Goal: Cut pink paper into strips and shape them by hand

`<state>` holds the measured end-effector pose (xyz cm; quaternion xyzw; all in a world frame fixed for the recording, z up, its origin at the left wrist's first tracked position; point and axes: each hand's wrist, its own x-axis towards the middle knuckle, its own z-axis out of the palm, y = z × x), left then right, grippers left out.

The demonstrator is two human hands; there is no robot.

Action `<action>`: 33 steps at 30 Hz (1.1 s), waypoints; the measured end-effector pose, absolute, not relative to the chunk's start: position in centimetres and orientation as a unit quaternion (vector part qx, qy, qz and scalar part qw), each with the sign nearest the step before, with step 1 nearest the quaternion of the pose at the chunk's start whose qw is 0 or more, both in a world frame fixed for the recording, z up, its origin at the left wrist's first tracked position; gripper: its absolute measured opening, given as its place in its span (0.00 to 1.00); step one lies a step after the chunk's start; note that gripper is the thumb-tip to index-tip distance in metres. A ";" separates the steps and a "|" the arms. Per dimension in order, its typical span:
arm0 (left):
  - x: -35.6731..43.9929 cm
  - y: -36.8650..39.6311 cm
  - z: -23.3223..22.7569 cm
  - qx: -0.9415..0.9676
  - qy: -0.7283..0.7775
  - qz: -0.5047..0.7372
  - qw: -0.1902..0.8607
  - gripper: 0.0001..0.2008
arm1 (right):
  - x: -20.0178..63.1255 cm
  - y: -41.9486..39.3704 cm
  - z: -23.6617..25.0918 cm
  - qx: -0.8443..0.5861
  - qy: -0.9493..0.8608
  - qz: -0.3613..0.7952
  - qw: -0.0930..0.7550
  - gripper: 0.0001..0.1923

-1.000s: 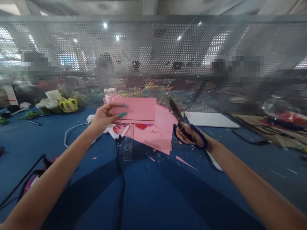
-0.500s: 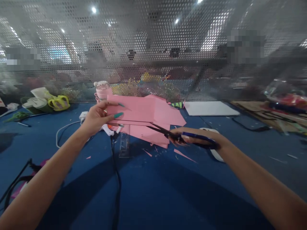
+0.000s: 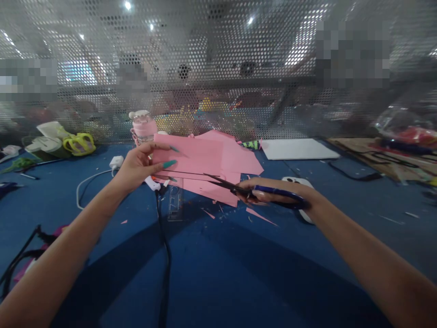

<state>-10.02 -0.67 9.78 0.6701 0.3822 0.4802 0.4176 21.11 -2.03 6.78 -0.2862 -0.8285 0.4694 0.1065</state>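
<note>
Between the thumb and fingers of my left hand [image 3: 141, 165] is the left end of a pink sheet of paper [image 3: 191, 152], held up off the table. A narrow slit runs along its lower edge, leaving a thin strip below. My right hand [image 3: 262, 189] grips the blue-handled scissors [image 3: 280, 193]. Their dark blades are parted and point left, at the right end of that slit. More pink paper [image 3: 221, 192] lies behind and below the held sheet. A clear ruler [image 3: 175, 205] rests on the table under the paper's edge.
Pink scraps [image 3: 261, 216] are scattered on the blue table [image 3: 218, 282]. A black cable [image 3: 165, 264] runs toward me. A pink bottle [image 3: 144, 125] stands behind my left hand, and a white phone [image 3: 305, 214] lies under my right wrist. A perforated metal screen [image 3: 218, 45] rises at the back.
The scissors' blades have opened wider and sit slightly further left along the sheet's lower edge. My left hand keeps its hold on the paper. The whole view has shifted slightly.
</note>
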 end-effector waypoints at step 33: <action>-10.4 -0.2 9.3 0.684 0.381 0.466 0.412 0.20 | 21.1 -1.7 6.4 -0.283 -0.826 0.483 0.067 0.29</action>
